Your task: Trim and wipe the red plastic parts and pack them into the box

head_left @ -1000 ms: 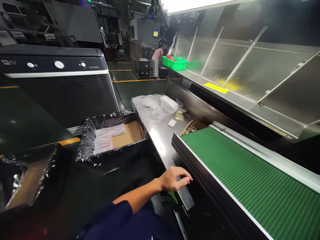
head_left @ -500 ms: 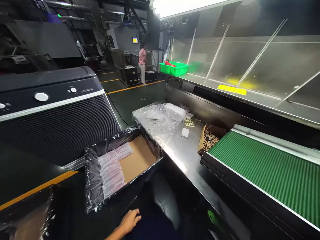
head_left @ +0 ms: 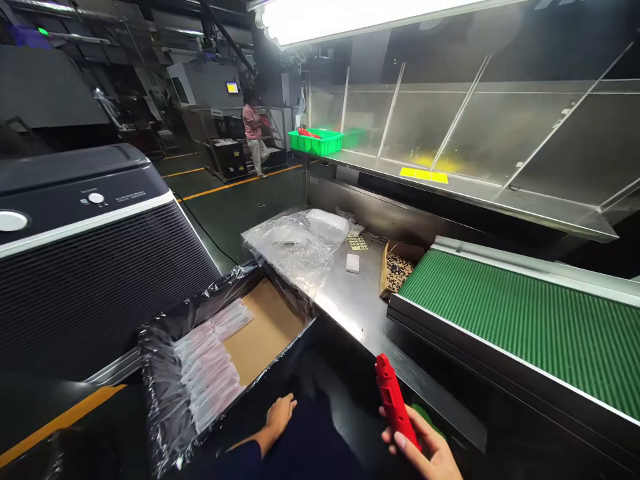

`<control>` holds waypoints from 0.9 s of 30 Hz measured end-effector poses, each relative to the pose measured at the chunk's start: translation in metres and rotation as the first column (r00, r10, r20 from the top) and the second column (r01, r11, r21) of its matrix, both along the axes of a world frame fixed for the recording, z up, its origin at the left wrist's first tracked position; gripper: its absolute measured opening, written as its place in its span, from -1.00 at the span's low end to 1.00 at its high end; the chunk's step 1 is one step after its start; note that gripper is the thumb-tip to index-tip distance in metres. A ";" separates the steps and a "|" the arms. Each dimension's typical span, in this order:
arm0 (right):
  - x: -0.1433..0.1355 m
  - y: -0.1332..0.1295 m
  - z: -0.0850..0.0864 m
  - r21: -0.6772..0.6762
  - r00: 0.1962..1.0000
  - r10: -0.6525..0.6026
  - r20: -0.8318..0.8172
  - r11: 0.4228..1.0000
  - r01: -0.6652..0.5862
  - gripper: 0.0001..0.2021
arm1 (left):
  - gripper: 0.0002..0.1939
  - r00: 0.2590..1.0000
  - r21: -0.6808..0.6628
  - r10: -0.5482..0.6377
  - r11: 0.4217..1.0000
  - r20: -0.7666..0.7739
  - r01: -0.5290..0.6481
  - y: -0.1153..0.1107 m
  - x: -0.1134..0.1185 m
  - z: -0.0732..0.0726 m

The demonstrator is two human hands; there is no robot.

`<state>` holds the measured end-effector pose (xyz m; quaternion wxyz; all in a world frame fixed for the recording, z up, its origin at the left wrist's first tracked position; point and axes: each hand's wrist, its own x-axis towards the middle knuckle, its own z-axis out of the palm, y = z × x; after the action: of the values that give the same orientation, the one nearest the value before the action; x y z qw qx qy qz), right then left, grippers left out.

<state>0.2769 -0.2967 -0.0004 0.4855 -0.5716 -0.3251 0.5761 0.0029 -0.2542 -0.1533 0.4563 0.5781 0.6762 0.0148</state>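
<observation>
My right hand grips a long red plastic part, which looks like a narrow housing with small holes, held upright and tilted left. Behind that hand a bit of a green object shows, mostly hidden. My left hand hangs low, its fingers curled together, with nothing visible in them. To its left is a box lined with black plastic. Inside it, rows of pale wrapped pieces lie on brown cardboard.
A steel table bears crumpled clear plastic, a small white block and a cardboard box of small black parts. A green conveyor belt is at right. A green bin stands on the shelf. One person stands far back.
My right hand has come into view with the red plastic part. My left hand has moved slightly right and up. The camera view has shifted, and the far person has turned.
</observation>
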 end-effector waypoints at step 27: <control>-0.087 0.008 0.015 0.138 0.891 -0.342 -0.298 0.909 0.394 -0.26 | -0.42 0.373 -0.254 0.252 0.966 0.893 -0.044 0.052 0.125 0.176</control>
<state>0.1900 -0.2891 0.0150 0.6789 -0.4898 -0.1966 0.5105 0.1276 -0.2021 0.0229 0.8025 0.3641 0.3577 0.3091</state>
